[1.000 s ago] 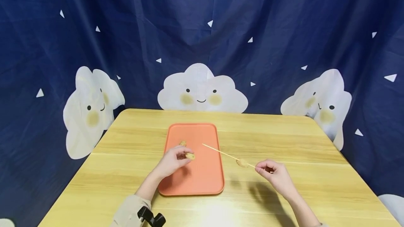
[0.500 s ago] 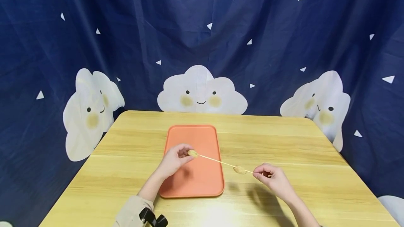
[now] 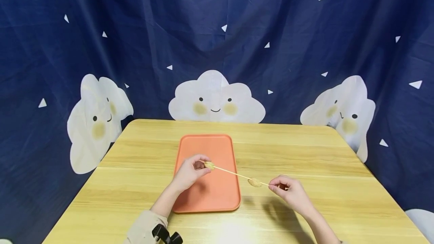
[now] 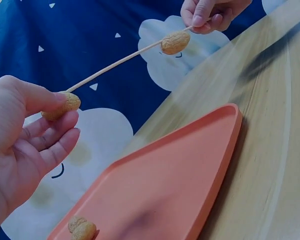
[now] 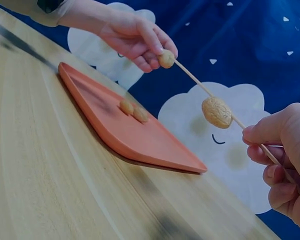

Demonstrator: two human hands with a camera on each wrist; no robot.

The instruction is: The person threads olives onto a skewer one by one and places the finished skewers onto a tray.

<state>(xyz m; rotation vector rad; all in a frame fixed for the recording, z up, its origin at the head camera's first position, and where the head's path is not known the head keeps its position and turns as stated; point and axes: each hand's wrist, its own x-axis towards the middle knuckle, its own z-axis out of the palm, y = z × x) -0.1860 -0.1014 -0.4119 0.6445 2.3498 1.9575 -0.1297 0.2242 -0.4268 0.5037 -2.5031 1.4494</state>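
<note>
My right hand (image 3: 293, 194) pinches a thin bamboo skewer (image 3: 232, 172) near its right end. A wrinkled golden-brown food ball (image 5: 217, 112) is threaded on the skewer a short way in front of the right fingertips. Above the tray, my left hand (image 3: 187, 175) pinches a second golden-brown ball (image 4: 65, 106) between thumb and fingers. The skewer's far end meets this ball, its tip showing by the left thumb. Between the two balls the skewer runs bare, sloping down toward the right hand in the head view.
An orange-pink rectangular tray (image 3: 220, 199) lies on the wooden table (image 3: 288, 150) beneath the left hand. Two more brown balls (image 5: 140, 114) rest together on it, hidden by the hand in the head view. A blue curtain (image 3: 223, 48) with clouds hangs behind the table.
The left hand has brought its ball right to the skewer's far end, which was apart from it one second ago. The right hand and skewer have shifted slightly left and down.
</note>
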